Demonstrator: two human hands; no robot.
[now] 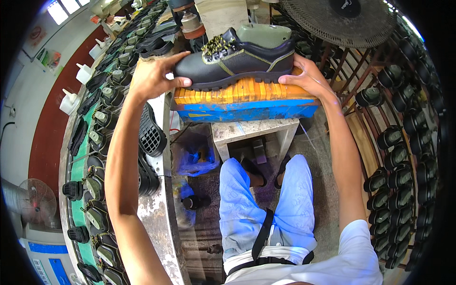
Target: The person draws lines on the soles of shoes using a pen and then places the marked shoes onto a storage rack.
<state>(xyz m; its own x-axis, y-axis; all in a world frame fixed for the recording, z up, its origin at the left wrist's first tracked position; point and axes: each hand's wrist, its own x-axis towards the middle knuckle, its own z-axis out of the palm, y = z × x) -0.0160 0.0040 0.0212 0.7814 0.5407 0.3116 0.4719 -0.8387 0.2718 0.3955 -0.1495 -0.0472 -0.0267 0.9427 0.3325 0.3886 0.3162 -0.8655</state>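
Observation:
A black shoe (237, 61) with yellow stitching and a green shoe last (264, 35) inside it rests sideways on a pad wrapped in orange-yellow strips (247, 91). Its toe points left. My left hand (156, 78) grips the toe end, thumb low against the sole edge. Around the heel closes my right hand (306, 78), its thumb also pressed near the sole. Under the pad is a blue block (247, 111) of the machine. A machine head with a reddish-brown part (194, 29) stands just behind the shoe.
Loose black soles (152, 130) lie on the worn ledge at my left. Beyond it, a green conveyor (86, 164) carries several lasted shoes and soles. Racks of shoes (394, 175) stand on the right, below a large fan (341, 19). A lined bin (197, 159) sits under the ledge.

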